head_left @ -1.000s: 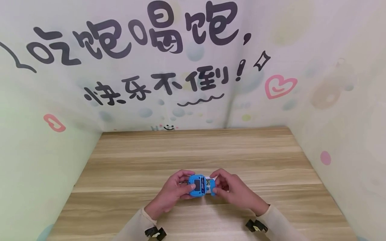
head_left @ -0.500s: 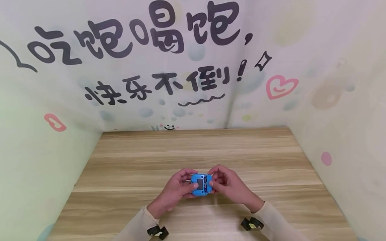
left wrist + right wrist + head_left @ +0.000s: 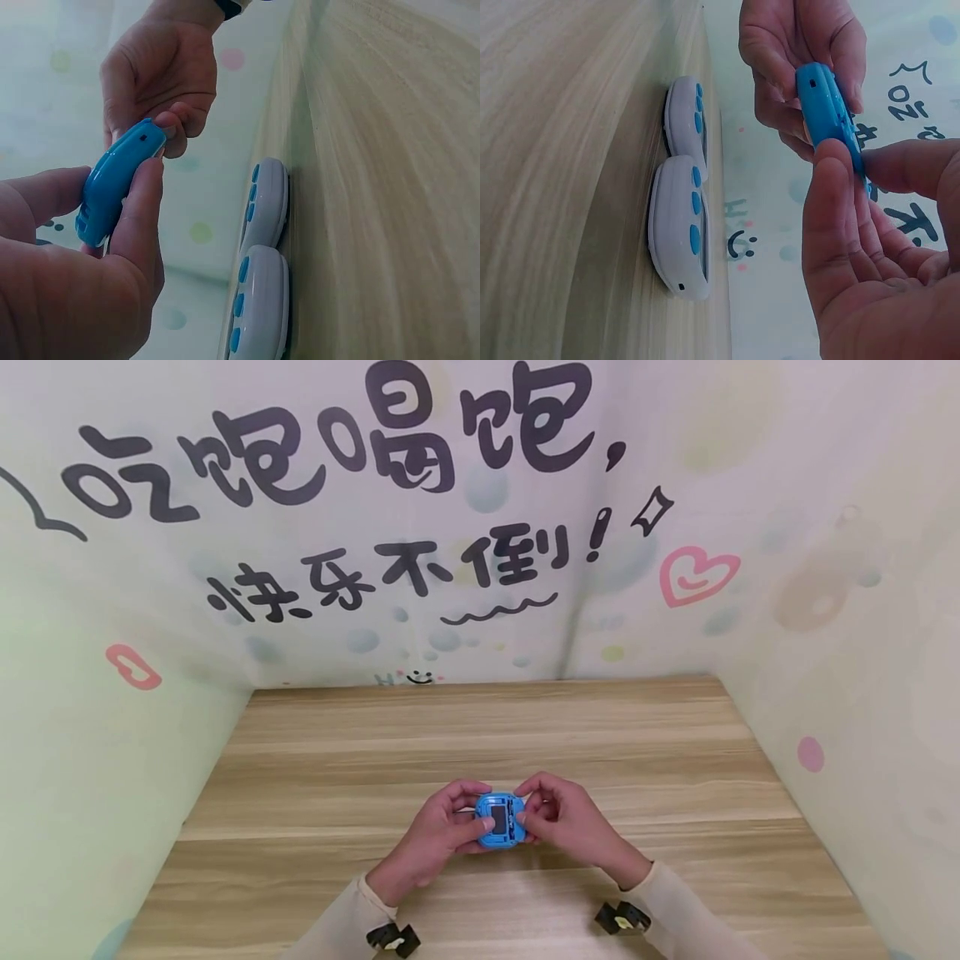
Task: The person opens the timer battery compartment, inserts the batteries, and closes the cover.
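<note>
**A:** Holding steady over the near middle of the wooden table (image 3: pixel 480 727): a small blue gadget (image 3: pixel 500 819) with a dark screen; the left hand (image 3: pixel 438 837) pinches its left edge, thumb on the face and fingers curled behind; the right hand (image 3: pixel 567 827) pinches its right edge the same way.

**B:** Wrist views agree; from the left wrist the blue gadget (image 3: pixel 112 184) shows edge-on, clear of the table, left thumb along its near side, right-hand fingertips curled on its far end; from the right wrist it (image 3: pixel 825 105) sits between the right thumb and the curled left fingers.

**A:** Changes from a second ago: then a white-and-blue piece stuck out of the gadget's right side, and the right hand held that piece; half a second ago it was already gone from sight; now only the compact blue body shows, and the hands have closed in nearer each other.

**B:** Below the gadget, on the table: two white oval pieces (image 3: pixel 681 187) with blue buttons, one just beside the other, whether touching I cannot tell; in the head view the hands hide them.

**A:** Behind the table: wall (image 3: pixel 480 527) with black characters and a pink heart; unchanged.
</note>
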`<action>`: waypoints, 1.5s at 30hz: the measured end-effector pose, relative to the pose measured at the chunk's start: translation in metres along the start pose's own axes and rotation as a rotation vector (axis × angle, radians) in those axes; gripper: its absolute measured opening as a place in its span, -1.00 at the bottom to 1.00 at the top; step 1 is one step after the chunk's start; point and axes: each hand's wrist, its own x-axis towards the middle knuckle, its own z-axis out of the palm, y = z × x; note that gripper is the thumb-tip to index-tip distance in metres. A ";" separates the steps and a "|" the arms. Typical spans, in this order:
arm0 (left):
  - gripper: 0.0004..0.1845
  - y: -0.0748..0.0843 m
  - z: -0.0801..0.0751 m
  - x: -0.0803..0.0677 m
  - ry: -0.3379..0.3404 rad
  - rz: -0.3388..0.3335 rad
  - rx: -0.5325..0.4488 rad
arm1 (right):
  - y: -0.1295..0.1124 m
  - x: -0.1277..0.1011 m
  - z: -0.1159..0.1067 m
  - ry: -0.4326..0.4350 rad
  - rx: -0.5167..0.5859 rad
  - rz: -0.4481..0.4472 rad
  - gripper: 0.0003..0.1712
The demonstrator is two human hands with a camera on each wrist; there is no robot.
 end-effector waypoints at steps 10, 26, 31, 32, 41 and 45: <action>-0.39 0.000 -0.001 0.001 -0.017 0.006 0.008 | -0.002 0.001 0.001 0.003 -0.070 0.018 -0.68; -0.41 -0.003 -0.001 0.002 -0.038 0.001 -0.006 | 0.005 0.001 -0.001 -0.062 0.013 0.042 -0.71; -0.42 -0.003 -0.001 0.001 -0.043 -0.001 -0.009 | 0.010 0.000 0.001 -0.086 0.051 0.038 -0.74; -0.42 -0.003 -0.001 0.000 -0.044 -0.001 -0.010 | 0.010 0.000 0.001 -0.090 0.053 0.036 -0.75; -0.40 -0.007 0.001 0.003 -0.072 0.013 0.022 | 0.013 -0.001 0.004 -0.094 0.042 0.005 -0.76; -0.41 -0.007 0.001 0.004 -0.069 0.018 0.029 | 0.013 -0.002 0.004 -0.081 0.034 0.038 -0.73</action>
